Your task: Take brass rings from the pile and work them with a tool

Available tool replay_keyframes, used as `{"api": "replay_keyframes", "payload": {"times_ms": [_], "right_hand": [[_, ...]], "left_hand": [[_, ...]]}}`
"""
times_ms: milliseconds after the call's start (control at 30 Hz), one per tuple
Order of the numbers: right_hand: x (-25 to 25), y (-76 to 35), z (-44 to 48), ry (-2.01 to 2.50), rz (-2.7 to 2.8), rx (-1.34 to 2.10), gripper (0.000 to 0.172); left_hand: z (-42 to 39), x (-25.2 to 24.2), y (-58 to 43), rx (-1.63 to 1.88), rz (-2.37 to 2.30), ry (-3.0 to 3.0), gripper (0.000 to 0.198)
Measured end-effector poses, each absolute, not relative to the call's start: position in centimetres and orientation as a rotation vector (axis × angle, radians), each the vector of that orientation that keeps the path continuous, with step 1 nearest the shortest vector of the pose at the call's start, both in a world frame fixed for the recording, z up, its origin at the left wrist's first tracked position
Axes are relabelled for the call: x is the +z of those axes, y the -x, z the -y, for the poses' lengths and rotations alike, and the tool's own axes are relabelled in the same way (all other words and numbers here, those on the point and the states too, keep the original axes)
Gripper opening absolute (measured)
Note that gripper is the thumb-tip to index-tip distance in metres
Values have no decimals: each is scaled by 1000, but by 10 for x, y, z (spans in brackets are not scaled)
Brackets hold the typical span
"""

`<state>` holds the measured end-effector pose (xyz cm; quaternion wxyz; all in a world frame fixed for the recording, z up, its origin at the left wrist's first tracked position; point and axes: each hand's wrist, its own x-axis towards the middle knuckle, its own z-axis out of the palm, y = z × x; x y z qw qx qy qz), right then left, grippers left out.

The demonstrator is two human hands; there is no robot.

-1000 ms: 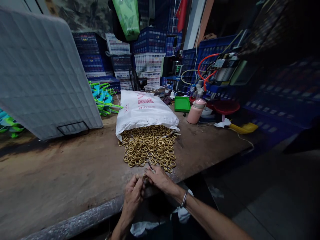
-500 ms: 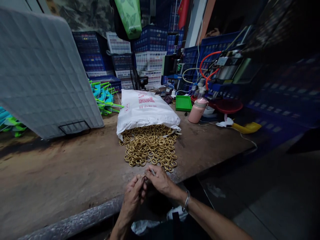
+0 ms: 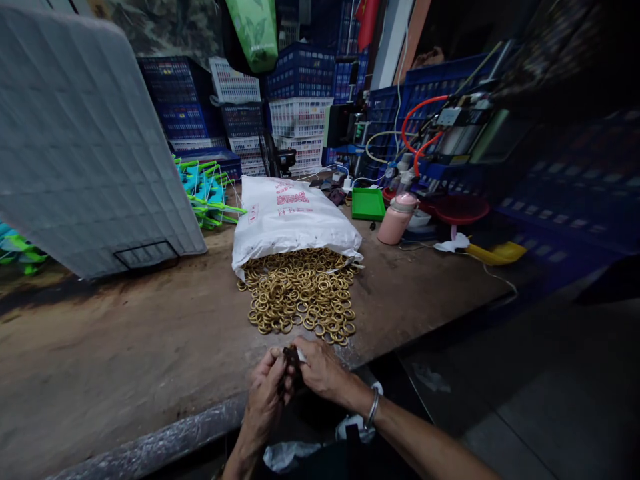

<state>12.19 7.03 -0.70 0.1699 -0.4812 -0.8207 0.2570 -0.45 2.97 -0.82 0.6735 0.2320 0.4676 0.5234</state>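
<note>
My left hand [image 3: 266,385] is closed in a pinch at the table's front edge. Facing it, my right hand [image 3: 323,371], with a silver bangle [image 3: 373,407] on the wrist, is also closed, and the fingertips of both meet. A small dark piece [image 3: 289,355] shows between them, with a pale sliver [image 3: 301,355] by the right fingers; their kind is too small to make out. Just beyond my hands lies a heap of brass-coloured rings [image 3: 300,300], spilling from the mouth of a white bag [image 3: 295,223] with red print.
A large pale ribbed panel [image 3: 95,147] stands at left, beside bright green and blue frames [image 3: 207,193]. At right are a green tray [image 3: 368,205], a pink bottle [image 3: 397,220] and a red dish [image 3: 463,209]. Stacked crates [image 3: 300,119] line the back.
Between my fingertips a dark piece and a pale sliver now show, where a thin grey piece showed in my right hand before. Both hands stay nearly in place; the view shifts slightly.
</note>
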Motion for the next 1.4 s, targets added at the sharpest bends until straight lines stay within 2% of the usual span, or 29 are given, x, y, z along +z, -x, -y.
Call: {"api": "replay_keyframes", "payload": {"times_ms": [233,333,467,633,967,1100,1300,1400], "right_hand": [[-8,-120,-73,1369,2394,750,32],[-9,-121,-74,1385,2430,732,30],[-13,-125,-77,1516,2462,547,24],[-15,-122,-87,1616,2379,387,28],[1,-101,-111,1853,2364,260,25],[3,-103,-112,1835,2364,289,25],[-4,-113,-107,1632,2407,261,37],[-4,-119,-103,1529,2423,325,33]], "left_hand": [[-33,-12,5,1182,-1174,-599,40],[-31,-12,6,1174,-1207,-689,38],[-24,0,6,1116,-1169,-686,36],[-20,15,5,1139,-1003,-492,30],[-22,-5,15,1216,-947,-423,24],[-26,-6,16,1193,-902,-304,39],[-33,-13,21,1175,-997,-106,27],[-34,-11,21,1192,-1030,-67,25]]}}
